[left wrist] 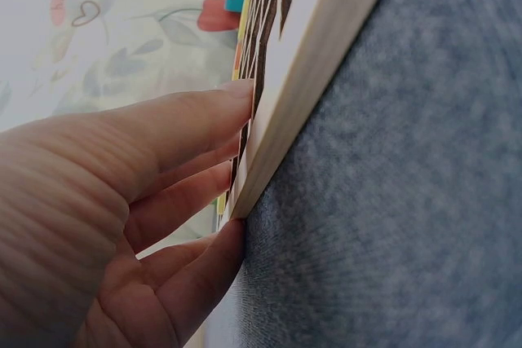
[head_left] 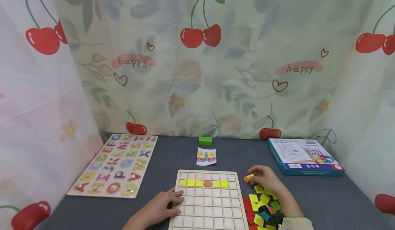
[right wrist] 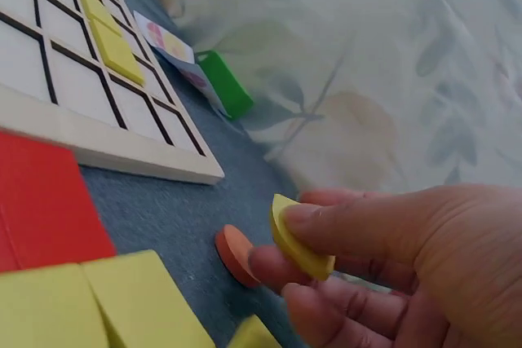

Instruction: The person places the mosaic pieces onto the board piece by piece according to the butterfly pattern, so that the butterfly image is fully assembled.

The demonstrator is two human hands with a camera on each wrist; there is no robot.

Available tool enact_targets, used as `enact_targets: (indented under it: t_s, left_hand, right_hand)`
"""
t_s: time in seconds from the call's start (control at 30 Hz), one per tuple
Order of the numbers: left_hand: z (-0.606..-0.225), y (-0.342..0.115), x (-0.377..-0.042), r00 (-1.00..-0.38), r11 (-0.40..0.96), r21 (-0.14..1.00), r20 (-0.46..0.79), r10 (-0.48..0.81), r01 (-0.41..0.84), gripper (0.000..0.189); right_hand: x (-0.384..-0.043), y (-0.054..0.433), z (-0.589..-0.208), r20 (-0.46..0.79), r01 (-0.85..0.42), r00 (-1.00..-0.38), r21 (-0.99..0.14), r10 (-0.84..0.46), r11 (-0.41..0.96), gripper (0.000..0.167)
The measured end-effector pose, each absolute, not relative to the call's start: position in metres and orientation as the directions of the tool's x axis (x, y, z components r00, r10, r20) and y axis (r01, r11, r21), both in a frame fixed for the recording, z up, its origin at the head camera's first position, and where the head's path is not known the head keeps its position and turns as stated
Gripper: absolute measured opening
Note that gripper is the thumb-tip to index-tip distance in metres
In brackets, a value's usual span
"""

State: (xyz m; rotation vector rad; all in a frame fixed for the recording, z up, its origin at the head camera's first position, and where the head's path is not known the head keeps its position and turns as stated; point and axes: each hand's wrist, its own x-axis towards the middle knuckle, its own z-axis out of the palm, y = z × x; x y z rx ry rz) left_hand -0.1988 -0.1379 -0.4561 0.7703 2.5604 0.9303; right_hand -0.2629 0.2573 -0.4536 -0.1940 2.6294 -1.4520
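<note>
A wooden grid board [head_left: 207,210] lies at the front centre. One of its upper rows holds several yellow pieces [head_left: 191,182] with an orange disc [head_left: 207,183] between them. My left hand [head_left: 163,204] rests on the board's left edge, fingers extended; the left wrist view shows fingertips on the grid and against the side. Right of the board, my right hand [head_left: 265,179] pinches a yellow tile with a curved edge [right wrist: 298,242] between thumb and fingers. Just beside those fingertips is another orange disc [right wrist: 236,255].
Loose yellow tiles [head_left: 264,198], red pieces [head_left: 248,206] and others lie right of the board. Behind it are a butterfly pattern card [head_left: 206,156] and a green block [head_left: 205,141]. An alphabet board [head_left: 115,168] lies left, a boxed set [head_left: 303,156] right.
</note>
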Motion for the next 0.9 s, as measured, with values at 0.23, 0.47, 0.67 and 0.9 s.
enact_targets:
  t_s: [0.23,0.47,0.67,0.9]
  left_hand:
    - [-0.456,-0.139,-0.199,-0.806,0.645,0.668,-0.115,0.581,0.37,0.043]
    - [-0.457,-0.14,-0.2,-0.805,0.642,0.675,-0.12,0.581,0.363,0.043]
    - [-0.457,-0.14,-0.2,-0.804,0.644,0.677,-0.13,0.58,0.355,0.043]
    - [-0.456,-0.139,-0.2,-0.804,0.64,0.683,-0.129,0.58,0.352,0.043]
  right_hand:
    - [-0.263,0.239,-0.451,-0.017,-0.11,-0.97,-0.861,-0.244,0.497,0.024]
    - [-0.268,0.225,-0.449,-0.043,-0.164,-0.924,-0.852,-0.379,0.497,0.023]
    - [-0.271,0.214,-0.445,-0.096,-0.2,-0.864,-0.835,-0.494,0.513,0.016]
    - [-0.273,0.207,-0.441,-0.059,-0.24,-0.888,-0.787,-0.457,0.569,0.007]
